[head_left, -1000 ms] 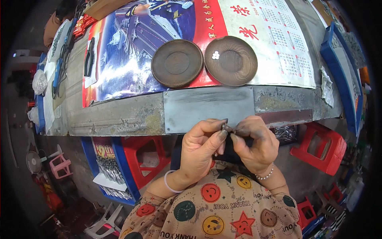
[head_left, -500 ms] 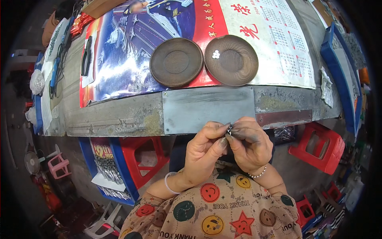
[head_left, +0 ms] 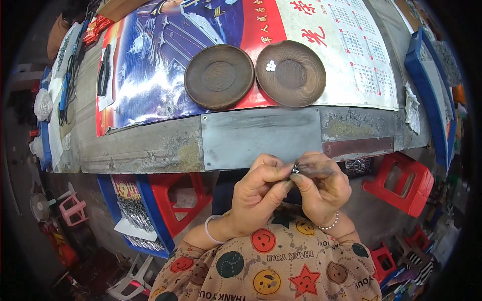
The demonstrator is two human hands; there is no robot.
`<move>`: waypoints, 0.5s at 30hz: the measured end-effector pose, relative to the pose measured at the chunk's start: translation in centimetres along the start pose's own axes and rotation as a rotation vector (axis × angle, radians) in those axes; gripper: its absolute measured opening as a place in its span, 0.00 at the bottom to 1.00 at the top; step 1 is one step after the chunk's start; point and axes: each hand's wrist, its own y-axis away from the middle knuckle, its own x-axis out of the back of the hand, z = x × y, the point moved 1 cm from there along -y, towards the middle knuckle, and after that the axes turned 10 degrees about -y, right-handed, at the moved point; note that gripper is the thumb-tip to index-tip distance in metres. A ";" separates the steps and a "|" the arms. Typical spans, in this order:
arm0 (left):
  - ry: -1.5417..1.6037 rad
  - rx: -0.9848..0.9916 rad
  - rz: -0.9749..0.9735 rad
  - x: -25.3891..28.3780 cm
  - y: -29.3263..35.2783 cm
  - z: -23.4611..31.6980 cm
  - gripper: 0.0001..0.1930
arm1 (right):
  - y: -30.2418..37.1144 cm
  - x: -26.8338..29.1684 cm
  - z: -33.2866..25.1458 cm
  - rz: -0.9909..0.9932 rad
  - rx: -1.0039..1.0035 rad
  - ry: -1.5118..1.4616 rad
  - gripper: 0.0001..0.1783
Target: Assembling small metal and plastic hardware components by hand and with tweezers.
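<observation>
Just in front of the bench's near edge, my left hand (head_left: 262, 193) and my right hand (head_left: 321, 183) meet with their fingertips pinched together. Between them is a tiny shiny dark metal piece (head_left: 295, 170), too small to make out its kind. Both hands are closed on it, and the fingertips are smudged grey. Beyond them a grey metal plate (head_left: 261, 138) is fixed to the bench edge. Two round brown wooden dishes stand side by side: the left dish (head_left: 219, 78) looks bare, and the right dish (head_left: 301, 90) bears several small white round pieces (head_left: 270, 65).
A glossy calendar poster (head_left: 150, 95) covers the bench top. Black-handled pliers (head_left: 104, 70) lie at its left. Below the edge are a blue bin (head_left: 113, 193) of metal parts, a red stool (head_left: 186, 200) and another red stool (head_left: 396, 183). A blue tray (head_left: 427, 95) stands far right.
Both hands have shifted slightly to the right, still pinching the small metal piece. Its shiny side shows more clearly now. The view has tilted a little; the dishes stay in place.
</observation>
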 end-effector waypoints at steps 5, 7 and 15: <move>0.127 0.050 -0.007 -0.3 0.2 0.5 0.15 | 0.6 -0.1 1.4 0.038 -0.117 -0.435 0.09; 0.048 -0.064 -0.077 -0.5 0.3 1.1 0.15 | 0.6 0.2 1.8 -0.052 -0.086 -0.627 0.10; -0.077 -0.082 0.002 -0.3 1.1 1.0 0.14 | 0.6 -0.5 1.6 -0.045 0.045 -0.384 0.10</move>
